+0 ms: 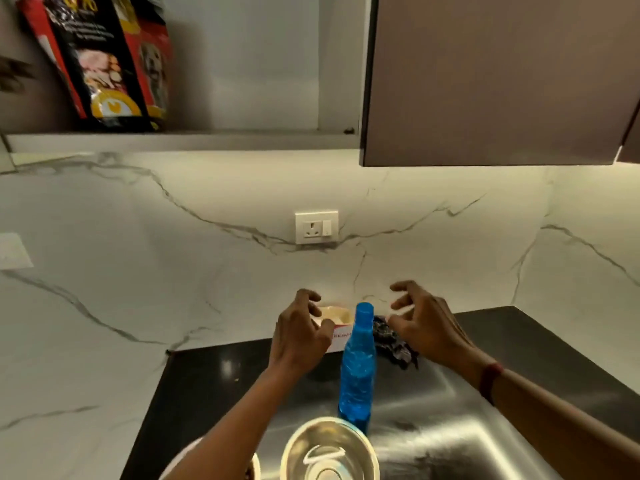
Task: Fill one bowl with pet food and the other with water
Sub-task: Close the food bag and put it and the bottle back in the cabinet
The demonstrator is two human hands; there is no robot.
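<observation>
Hovering above the dark bench (207, 375), the left hand (301, 327) and right hand (426, 320) grip nothing, fingers loosely curled, with the blue water bottle (358, 368) upright between them. A steel bowl (298, 445) sits just beside the bottle's base, nearer the person. The pet food bag (104, 60) stands on the shelf (242, 140), high to the left.
</observation>
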